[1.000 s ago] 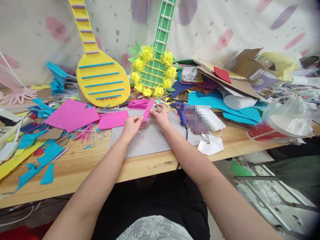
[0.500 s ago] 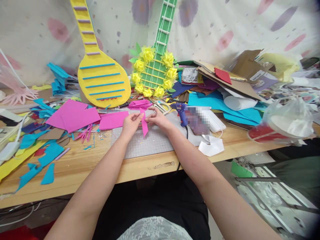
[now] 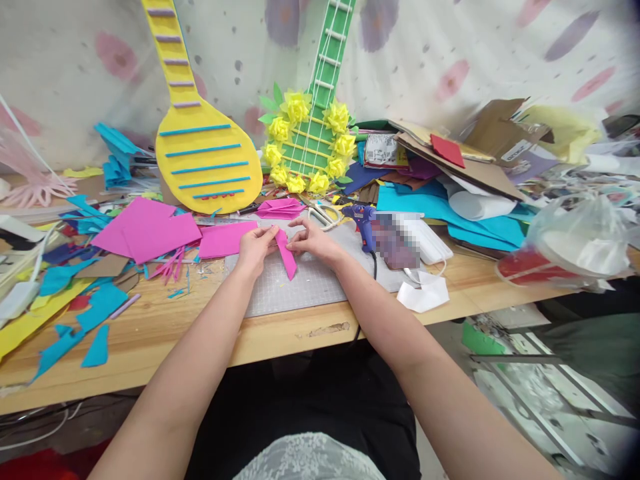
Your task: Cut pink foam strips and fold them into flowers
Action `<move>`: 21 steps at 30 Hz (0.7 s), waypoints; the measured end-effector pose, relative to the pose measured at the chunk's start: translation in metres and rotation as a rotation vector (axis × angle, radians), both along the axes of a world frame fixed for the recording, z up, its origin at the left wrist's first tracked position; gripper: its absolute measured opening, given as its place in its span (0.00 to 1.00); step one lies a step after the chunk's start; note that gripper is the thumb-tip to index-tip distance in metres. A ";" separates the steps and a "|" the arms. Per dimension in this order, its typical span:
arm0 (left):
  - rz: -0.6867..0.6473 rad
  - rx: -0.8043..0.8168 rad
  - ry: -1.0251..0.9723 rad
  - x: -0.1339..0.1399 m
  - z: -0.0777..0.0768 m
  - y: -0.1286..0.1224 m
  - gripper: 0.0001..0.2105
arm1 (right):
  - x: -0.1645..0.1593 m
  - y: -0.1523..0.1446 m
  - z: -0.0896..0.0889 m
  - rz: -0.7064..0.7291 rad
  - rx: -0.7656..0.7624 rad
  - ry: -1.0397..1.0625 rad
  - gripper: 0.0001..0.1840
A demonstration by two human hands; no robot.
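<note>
A narrow folded strip of magenta paper (image 3: 286, 257) is held over the grey cutting mat (image 3: 280, 297). My left hand (image 3: 256, 248) pinches its upper left side between thumb and fingers. From the right, my right hand (image 3: 314, 241) has its thumb and fingertips closed on the strip's edge. Just left of my left hand lies a magenta paper rectangle (image 3: 225, 240). Beyond my hands are folded magenta pieces (image 3: 281, 208) and scissors with pale handles (image 3: 327, 217). A blue glue gun (image 3: 364, 227) rests right of my right hand.
A yellow paper instrument (image 3: 210, 160) and a green one (image 3: 313, 143) ringed with yellow flowers lean at the back. Blue scraps (image 3: 103, 307) and magenta sheets (image 3: 145, 230) lie left. A bagged cup (image 3: 550, 250), a phone (image 3: 397, 243) and piled cardboard (image 3: 460, 157) stand right.
Both hands have shifted slightly left and toward me. The magenta strip is now tilted more, its lower tip pointing down to the right.
</note>
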State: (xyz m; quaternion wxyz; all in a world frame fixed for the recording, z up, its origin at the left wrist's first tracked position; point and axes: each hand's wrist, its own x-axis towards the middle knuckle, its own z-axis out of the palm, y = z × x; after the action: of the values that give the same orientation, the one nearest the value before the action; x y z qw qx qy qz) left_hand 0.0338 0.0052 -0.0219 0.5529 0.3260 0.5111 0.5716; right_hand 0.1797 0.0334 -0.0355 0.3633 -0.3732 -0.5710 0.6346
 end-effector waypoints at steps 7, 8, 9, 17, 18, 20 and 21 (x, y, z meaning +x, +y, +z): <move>0.099 0.010 0.002 0.000 -0.002 0.002 0.09 | -0.004 -0.001 0.000 0.035 -0.025 0.016 0.28; 0.109 0.022 0.018 0.000 -0.003 0.002 0.09 | -0.004 -0.002 0.000 0.045 -0.030 0.017 0.28; 0.122 0.036 0.039 0.000 -0.004 0.003 0.10 | -0.004 -0.002 0.000 0.053 -0.033 0.020 0.28; 0.143 0.074 0.074 0.001 -0.006 0.006 0.15 | -0.005 -0.002 -0.002 0.018 -0.044 0.041 0.27; 0.120 0.061 0.062 0.001 -0.005 0.005 0.16 | -0.005 -0.001 -0.002 -0.022 -0.045 0.051 0.27; 0.064 0.023 0.066 0.002 -0.003 0.003 0.16 | -0.005 0.002 -0.004 -0.135 -0.044 0.078 0.26; 0.032 0.008 0.083 0.003 -0.002 0.002 0.16 | -0.005 0.004 -0.005 -0.196 -0.042 0.093 0.26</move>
State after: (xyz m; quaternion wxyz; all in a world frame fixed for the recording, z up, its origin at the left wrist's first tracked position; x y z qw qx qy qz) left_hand 0.0366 0.0076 -0.0240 0.5206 0.3433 0.5368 0.5683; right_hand 0.1744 0.0369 -0.0400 0.4418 -0.4049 -0.5009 0.6245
